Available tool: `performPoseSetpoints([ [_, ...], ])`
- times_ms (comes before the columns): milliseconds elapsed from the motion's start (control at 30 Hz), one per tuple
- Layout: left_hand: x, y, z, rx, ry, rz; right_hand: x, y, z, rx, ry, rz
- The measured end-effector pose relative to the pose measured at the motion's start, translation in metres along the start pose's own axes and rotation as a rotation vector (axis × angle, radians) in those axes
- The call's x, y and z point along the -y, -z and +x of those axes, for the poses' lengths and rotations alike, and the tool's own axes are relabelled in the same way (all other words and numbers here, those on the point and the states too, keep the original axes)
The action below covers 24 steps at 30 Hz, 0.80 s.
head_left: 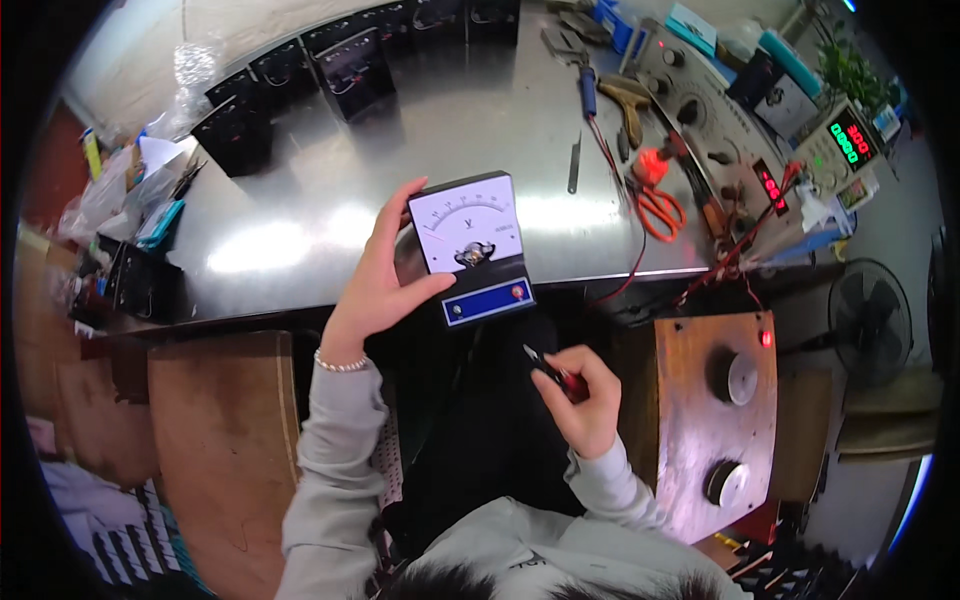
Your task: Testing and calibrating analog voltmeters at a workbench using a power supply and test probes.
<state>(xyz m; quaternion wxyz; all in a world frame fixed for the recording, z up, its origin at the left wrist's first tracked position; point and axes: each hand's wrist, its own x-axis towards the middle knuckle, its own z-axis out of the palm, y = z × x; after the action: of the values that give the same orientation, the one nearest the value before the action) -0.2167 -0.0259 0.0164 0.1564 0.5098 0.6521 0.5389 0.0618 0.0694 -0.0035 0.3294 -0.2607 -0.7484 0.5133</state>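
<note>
My left hand (376,285) grips an analog voltmeter (470,211) by its left side, thumb along the lower front. The meter has a white dial, a black case and a blue strip with two terminals at its bottom. It is tilted toward me at the table's front edge. Below and to the right of it, my right hand (583,398) is closed around a small red-and-black hand tool (571,386). The tool's pointed metal tip aims up and left, apart from the meter; its exact kind is hidden by my fingers.
Several black meter cases (356,72) stand along the back left of the metal table (300,225). Orange scissors (660,212), a brush (627,103) and a flat metal strip (574,163) lie to the right. A power supply (840,150) and a wooden box with two knobs (715,420) are farther right.
</note>
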Motion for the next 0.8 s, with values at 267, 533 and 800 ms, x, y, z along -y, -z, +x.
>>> performPoseSetpoints([
  [267, -0.012, -0.011, 0.003, -0.013, 0.017, -0.112, 0.028, -0.060, 0.046, 0.005, 0.341, -0.152],
  [533, -0.007, -0.007, 0.004, 0.029, -0.031, -0.058, 0.027, -0.061, 0.038, -0.079, 0.284, -0.070],
  [800, -0.012, -0.010, 0.004, 0.018, -0.010, -0.087, 0.017, -0.056, 0.036, -0.052, 0.300, -0.091],
])
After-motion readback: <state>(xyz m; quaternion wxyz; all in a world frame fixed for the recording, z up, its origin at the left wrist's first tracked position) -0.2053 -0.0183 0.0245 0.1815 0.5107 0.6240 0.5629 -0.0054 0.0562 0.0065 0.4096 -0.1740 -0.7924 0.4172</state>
